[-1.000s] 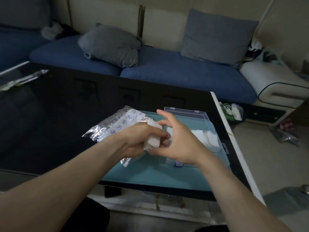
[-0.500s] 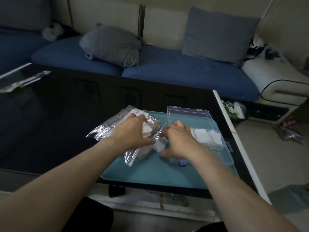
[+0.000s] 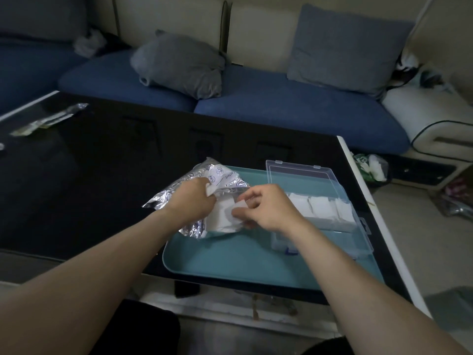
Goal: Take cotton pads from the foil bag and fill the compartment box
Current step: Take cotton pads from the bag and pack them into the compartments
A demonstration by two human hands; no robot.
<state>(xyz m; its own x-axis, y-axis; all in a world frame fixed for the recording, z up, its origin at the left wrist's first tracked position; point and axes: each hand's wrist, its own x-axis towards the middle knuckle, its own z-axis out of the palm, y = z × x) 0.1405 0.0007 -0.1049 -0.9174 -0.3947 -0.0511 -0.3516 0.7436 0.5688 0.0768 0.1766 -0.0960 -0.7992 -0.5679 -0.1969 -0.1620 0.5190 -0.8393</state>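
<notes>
A crinkled silver foil bag [image 3: 179, 193] lies at the left end of a teal tray [image 3: 230, 257], its mouth facing right with white cotton pads [image 3: 220, 216] showing inside. My left hand [image 3: 190, 198] grips the bag's upper edge together with a white pad corner. My right hand [image 3: 268, 207] pinches a cotton pad [image 3: 236, 219] at the bag's mouth. To the right sits a clear plastic compartment box [image 3: 332, 226] with its lid [image 3: 299, 172] open backward; white pads [image 3: 320, 206] fill its far row.
The tray rests on a black glossy table [image 3: 89, 175] whose white right edge [image 3: 363, 196] borders the floor. A foil wrapper [image 3: 48, 119] lies at the table's far left. A blue sofa with grey cushions [image 3: 179, 62] stands behind.
Both hands have come down from above the tray to the bag. The left hand now holds the bag's edge and the right hand pinches a pad at its mouth.
</notes>
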